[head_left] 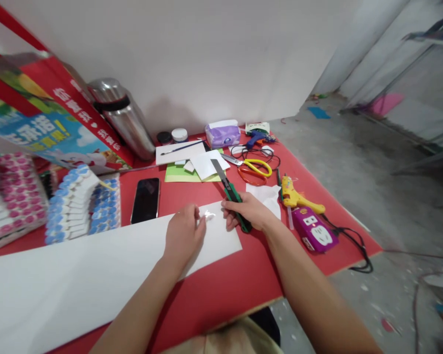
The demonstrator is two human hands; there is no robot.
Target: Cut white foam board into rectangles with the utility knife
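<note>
A long white board [96,275] lies across the red table in front of me. My left hand [184,233] is on the board, its fingers curled in and thumb close to the index finger. Just beyond those fingertips is a small clear, shiny scrap [208,215]; whether it is pinched I cannot make out. My right hand [245,211] grips a green and black utility knife [233,192] over the board's right end. The knife's dark blade is out and points up and away, over a small white card [207,166].
Behind lie yellow-and-red scissors [256,168], a purple tissue pack [222,133] and a steel flask [121,115]. A yellow glue gun [297,195] and purple power socket [313,229] sit right. A phone [145,200] and blue-white paper pieces [76,206] are left.
</note>
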